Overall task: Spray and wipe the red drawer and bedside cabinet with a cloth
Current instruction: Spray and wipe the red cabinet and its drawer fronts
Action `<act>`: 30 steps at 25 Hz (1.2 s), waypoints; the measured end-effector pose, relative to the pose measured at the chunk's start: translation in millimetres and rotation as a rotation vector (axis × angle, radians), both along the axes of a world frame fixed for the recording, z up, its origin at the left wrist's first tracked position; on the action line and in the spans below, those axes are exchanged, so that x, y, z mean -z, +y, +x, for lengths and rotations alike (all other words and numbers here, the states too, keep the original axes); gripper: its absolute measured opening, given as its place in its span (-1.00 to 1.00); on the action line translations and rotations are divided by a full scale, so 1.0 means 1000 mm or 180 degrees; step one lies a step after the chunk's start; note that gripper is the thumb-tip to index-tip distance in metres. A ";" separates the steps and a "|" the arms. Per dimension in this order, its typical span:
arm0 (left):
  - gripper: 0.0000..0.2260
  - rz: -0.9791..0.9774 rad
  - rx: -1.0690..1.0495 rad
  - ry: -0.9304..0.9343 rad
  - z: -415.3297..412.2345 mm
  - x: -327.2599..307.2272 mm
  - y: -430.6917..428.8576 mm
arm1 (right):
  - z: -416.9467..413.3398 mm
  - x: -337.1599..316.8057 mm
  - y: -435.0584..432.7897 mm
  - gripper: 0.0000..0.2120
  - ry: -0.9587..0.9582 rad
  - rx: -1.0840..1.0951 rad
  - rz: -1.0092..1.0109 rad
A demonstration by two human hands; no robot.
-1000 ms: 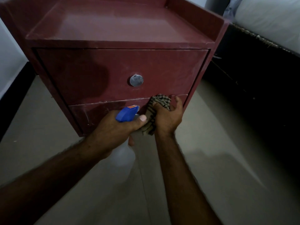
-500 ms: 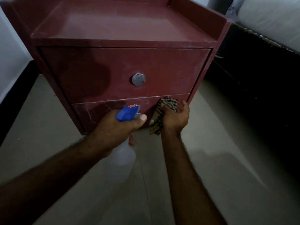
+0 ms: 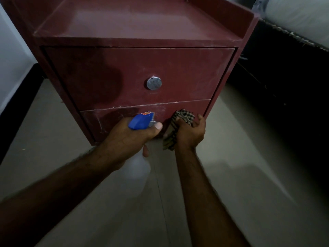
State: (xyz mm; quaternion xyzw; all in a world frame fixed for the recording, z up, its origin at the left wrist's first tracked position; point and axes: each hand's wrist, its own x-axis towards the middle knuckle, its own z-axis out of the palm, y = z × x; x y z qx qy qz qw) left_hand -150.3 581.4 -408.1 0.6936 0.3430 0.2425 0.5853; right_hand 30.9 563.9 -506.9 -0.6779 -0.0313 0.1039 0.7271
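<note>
A red bedside cabinet (image 3: 138, 20) stands on the floor in front of me. Its red drawer (image 3: 187, 72) has a round metal knob (image 3: 154, 83) and a dark wet patch on the left. Below the drawer runs a narrow red lower panel (image 3: 110, 118). My left hand (image 3: 128, 139) grips a spray bottle with a blue head (image 3: 140, 121) and a pale body (image 3: 138, 168), just in front of that panel. My right hand (image 3: 191, 132) holds a checked cloth (image 3: 179, 125) bunched against the right end of the lower panel.
A dark bed frame (image 3: 284, 82) with a white mattress (image 3: 302, 16) stands right of the cabinet. A white wall with a black skirting (image 3: 16, 107) runs along the left. Pale floor tiles (image 3: 240, 175) lie under my arms.
My right hand with the cloth has slid rightward along the lower panel to its right end. The left hand with the spray bottle has stayed roughly in place.
</note>
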 end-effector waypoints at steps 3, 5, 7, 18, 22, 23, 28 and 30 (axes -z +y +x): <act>-0.76 -0.0087 -0.0126 0.0005 -0.004 0.003 0.005 | -0.014 0.005 0.004 -0.27 -0.0224 -0.0201 -0.0174; -0.80 -0.0115 -0.0132 0.0050 -0.004 0.004 0.004 | -0.025 0.011 0.006 -0.27 -0.0379 -0.0484 -0.0223; -0.79 -0.0096 -0.0117 0.0074 -0.003 0.005 0.004 | -0.024 0.013 0.005 -0.25 -0.0354 -0.0515 -0.0260; -0.72 -0.0046 -0.0176 0.0294 -0.001 0.008 0.008 | -0.022 0.022 0.003 -0.32 -0.0518 -0.0570 -0.0409; -0.66 0.0042 -0.0055 0.0346 0.001 0.005 0.009 | -0.005 0.019 -0.005 -0.37 -0.0517 -0.0319 -0.0581; -0.65 0.0077 0.0007 0.0370 0.001 0.005 0.009 | -0.005 0.020 -0.006 -0.40 -0.0546 -0.0283 -0.0619; -0.83 0.0193 0.0258 0.0570 -0.004 0.009 0.017 | -0.022 0.031 0.000 -0.51 -0.0649 -0.0607 -0.0602; -0.74 0.0249 0.0245 0.0792 -0.007 0.013 0.021 | -0.014 0.031 -0.001 -0.48 -0.0492 -0.0421 -0.0543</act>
